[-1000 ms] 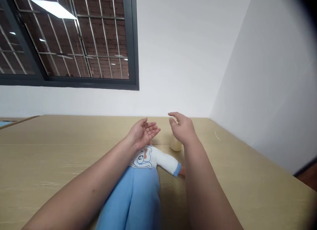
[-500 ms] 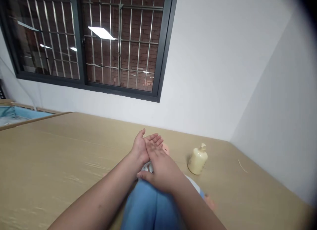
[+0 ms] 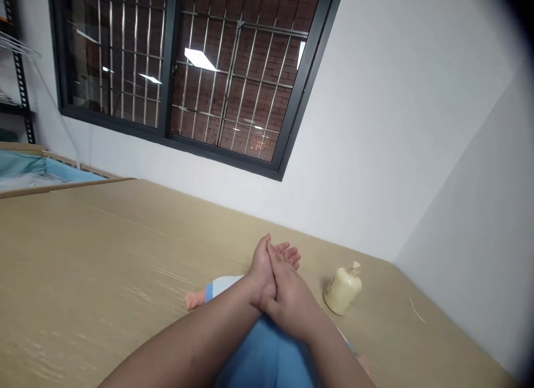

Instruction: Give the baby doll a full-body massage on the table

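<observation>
My left hand (image 3: 263, 268) is held palm up, its fingers stretched out and nothing in it. Across its palm lies my right hand (image 3: 288, 296), back upward, fingers extended and thumb beside the left wrist. Below the hands lies a doll, mostly hidden; its pink hand (image 3: 195, 300) and white sleeve with a blue cuff (image 3: 223, 283) show at the left. Blue cloth (image 3: 267, 354) fills the space between my forearms; whose clothing it is I cannot tell. To the right of my hands stands a pale yellow pump bottle (image 3: 342, 290), touched by neither hand.
The tan, covered tabletop (image 3: 104, 265) reaches the white wall (image 3: 367, 126). A thin pale strip (image 3: 417, 311) lies at the right. At far left are a blue-lined box (image 3: 70, 171) and a black shelf rack (image 3: 20, 82). A barred window (image 3: 179, 70) is above.
The view has tilted and shifted, so the bottle sits lower in it. My right hand has slid along my left palm, its thumb now against the left wrist. More of the doll's left-side sleeve shows.
</observation>
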{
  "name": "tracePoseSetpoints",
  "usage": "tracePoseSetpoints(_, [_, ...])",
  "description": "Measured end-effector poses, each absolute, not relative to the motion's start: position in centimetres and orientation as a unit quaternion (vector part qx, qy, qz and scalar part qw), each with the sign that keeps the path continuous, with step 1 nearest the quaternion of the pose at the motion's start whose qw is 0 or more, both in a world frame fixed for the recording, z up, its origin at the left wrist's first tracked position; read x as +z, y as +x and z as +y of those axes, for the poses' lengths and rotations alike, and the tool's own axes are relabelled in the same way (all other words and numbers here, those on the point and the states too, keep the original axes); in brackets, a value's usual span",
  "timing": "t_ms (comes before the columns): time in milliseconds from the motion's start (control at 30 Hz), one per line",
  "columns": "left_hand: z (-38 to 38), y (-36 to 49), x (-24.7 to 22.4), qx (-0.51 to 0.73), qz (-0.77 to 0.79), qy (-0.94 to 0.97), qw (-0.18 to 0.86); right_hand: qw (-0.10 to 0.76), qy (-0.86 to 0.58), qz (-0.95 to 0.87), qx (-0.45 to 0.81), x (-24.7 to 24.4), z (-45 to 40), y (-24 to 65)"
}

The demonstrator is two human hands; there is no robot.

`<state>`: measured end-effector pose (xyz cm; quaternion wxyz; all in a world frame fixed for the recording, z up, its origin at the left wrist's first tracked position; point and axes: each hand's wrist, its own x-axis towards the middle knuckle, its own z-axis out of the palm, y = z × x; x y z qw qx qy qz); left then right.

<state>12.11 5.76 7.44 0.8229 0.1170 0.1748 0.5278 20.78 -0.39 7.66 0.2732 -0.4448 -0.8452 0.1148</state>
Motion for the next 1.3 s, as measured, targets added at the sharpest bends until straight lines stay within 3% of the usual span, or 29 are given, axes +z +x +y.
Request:
tracePoseSetpoints(300, [6.7, 9.2, 9.0, 0.550, 0.203, 0.131, 0.799, 0.191, -0.499, -0.842, 0.069, 8.7, -1.0, 20.3])
tracePoseSetpoints(733, [5.6, 10.9, 8.0, 0.546, 0.160, 0.163, 0.806, 0.251, -0.476, -0.835, 0.112, 9.3, -2.4, 19.4])
tracePoseSetpoints(1300, [7.3, 7.6, 9.2, 0.584, 0.227, 0.180, 0.758, 0.246, -0.465, -0.830, 0.185, 10.5, -4.3, 18.8])
